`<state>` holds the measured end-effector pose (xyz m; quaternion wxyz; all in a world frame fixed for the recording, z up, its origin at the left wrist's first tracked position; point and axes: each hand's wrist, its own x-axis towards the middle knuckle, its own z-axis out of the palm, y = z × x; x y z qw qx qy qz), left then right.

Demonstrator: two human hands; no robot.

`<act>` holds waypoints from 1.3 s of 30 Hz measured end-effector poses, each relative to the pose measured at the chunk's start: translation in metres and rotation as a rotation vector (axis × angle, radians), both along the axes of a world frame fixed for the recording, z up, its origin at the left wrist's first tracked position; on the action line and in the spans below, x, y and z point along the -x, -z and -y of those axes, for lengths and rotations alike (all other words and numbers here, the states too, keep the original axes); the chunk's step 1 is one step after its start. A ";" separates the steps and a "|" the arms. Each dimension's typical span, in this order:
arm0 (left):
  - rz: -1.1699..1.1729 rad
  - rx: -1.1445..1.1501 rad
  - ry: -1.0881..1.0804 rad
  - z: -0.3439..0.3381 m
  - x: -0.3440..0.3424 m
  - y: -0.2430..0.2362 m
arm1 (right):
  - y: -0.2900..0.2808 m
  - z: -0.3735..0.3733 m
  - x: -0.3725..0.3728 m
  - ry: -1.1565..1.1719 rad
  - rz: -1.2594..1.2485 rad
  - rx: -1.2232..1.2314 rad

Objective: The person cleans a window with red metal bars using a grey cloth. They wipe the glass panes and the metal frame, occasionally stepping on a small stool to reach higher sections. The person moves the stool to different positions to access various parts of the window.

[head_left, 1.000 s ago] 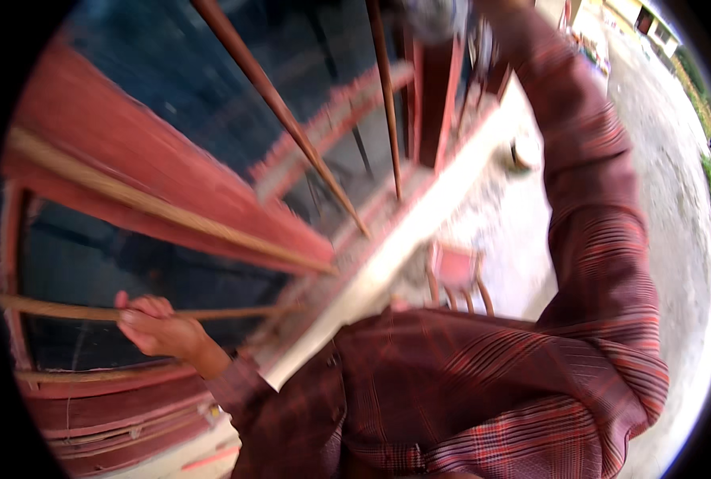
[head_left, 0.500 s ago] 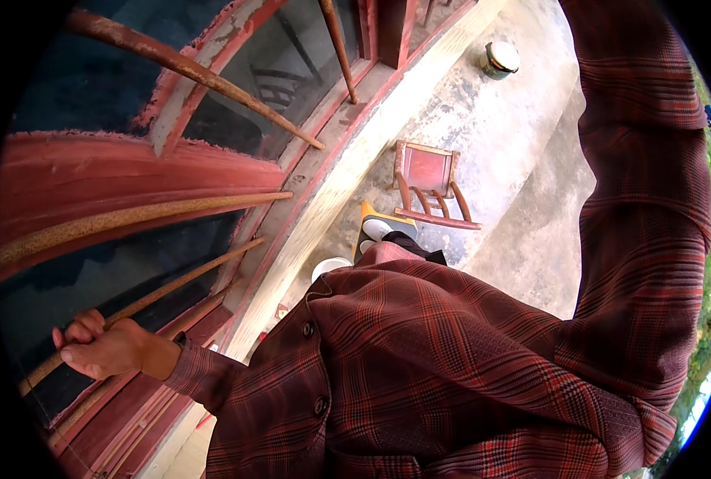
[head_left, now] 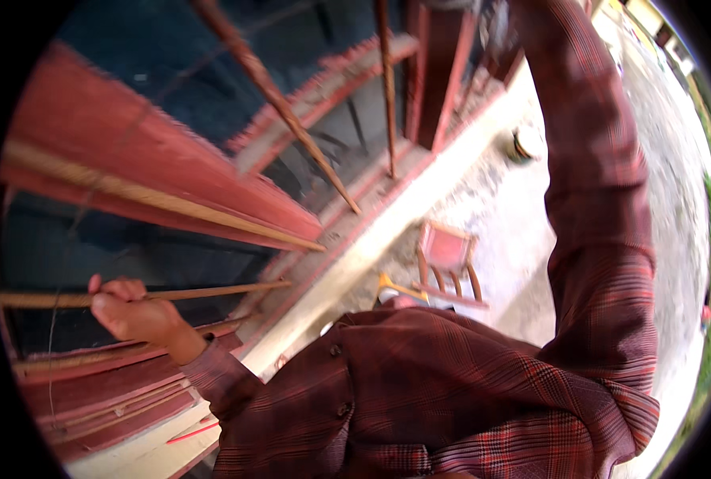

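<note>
My left hand (head_left: 136,315) is closed round a thin brown bar (head_left: 216,290) across a dark window pane (head_left: 188,263) at lower left. My right arm (head_left: 591,168), in a red-checked sleeve, is raised to the top edge. Whatever is at its end is dark and blurred beside the upper window, so I cannot make out that hand's fingers. More brown bars (head_left: 296,128) cross the red window frames (head_left: 92,104), their lower ends at the sill (head_left: 339,231).
Below on the concrete ground (head_left: 507,263) stand a red-seated chair (head_left: 446,243) and a round container (head_left: 523,146). A yellow object (head_left: 391,283) lies near my feet, below the pale wall ledge (head_left: 419,188). A grassy edge (head_left: 710,239) runs at the far right.
Since half a second ago the view has swung, showing more of the upper window and the yard. My left hand keeps its hold on the bar; my right arm stays raised.
</note>
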<state>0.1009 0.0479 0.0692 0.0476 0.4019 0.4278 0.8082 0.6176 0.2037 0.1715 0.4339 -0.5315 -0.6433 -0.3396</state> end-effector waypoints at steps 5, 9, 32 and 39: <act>-0.041 -0.038 0.040 -0.001 0.000 0.004 | -0.006 0.034 -0.028 0.019 -0.004 -0.066; -0.040 -0.042 0.086 -0.004 0.003 0.007 | 0.017 0.078 -0.030 0.053 0.005 -0.166; -0.017 -0.038 0.077 -0.001 0.004 0.010 | 0.110 -0.051 0.050 -0.553 0.186 -0.021; -0.036 -0.033 0.048 0.000 0.003 0.008 | 0.080 -0.052 0.058 -1.039 0.357 0.137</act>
